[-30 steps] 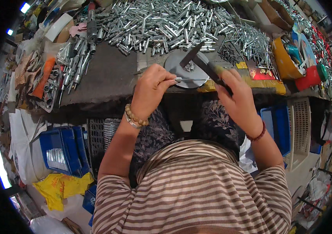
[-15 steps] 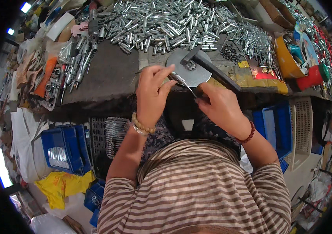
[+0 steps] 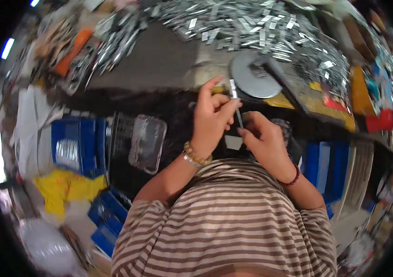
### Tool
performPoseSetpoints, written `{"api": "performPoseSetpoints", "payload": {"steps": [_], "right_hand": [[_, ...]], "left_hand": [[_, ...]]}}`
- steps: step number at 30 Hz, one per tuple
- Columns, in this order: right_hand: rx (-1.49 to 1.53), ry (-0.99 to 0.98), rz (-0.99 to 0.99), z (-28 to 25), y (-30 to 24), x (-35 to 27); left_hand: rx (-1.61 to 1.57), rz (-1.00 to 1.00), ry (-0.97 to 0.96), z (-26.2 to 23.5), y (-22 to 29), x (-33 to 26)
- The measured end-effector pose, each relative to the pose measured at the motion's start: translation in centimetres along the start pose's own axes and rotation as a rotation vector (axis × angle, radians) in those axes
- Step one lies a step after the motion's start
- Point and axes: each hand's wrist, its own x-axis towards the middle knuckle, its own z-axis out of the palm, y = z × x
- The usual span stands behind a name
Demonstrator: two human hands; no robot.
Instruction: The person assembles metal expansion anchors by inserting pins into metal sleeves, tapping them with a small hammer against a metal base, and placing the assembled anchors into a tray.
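Just in front of the workbench edge, my left hand (image 3: 212, 117) pinches a small shiny metal tube part (image 3: 233, 90) between thumb and fingers, its index finger raised. A thin metal rod (image 3: 239, 119) runs from the tube's lower end down toward me. My right hand (image 3: 266, 141) is closed on the near end of that rod. Beyond both hands, a round grey metal plate (image 3: 249, 83) lies on the bench with a hammer (image 3: 285, 83) across its right side. Motion blur hides the finer detail of the part.
A large heap of metal tube parts (image 3: 238, 27) covers the far bench. Tools with an orange handle (image 3: 74, 51) lie at the left. Blue crates (image 3: 74, 145), a wire basket (image 3: 147, 143) and more blue crates (image 3: 328, 171) stand below; a yellow container (image 3: 362, 92) is at the right.
Both hands have drawn back from over the plate toward my body, and the metal part now points more upright. The whole view has shifted, with the bench appearing farther right.
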Motion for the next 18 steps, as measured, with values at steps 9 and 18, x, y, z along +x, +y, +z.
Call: {"api": "performPoseSetpoints", "payload": {"steps": [9, 18], "right_hand": [[0.103, -0.198, 0.055, 1.5, 1.7, -0.9], [0.147, -0.273, 0.153, 2.2, 3.0, -0.6]], "left_hand": [[0.035, 0.016, 0.492, -11.2, -2.4, -4.0], [0.326, -0.299, 1.149, -31.5, -17.4, -12.6]]}}
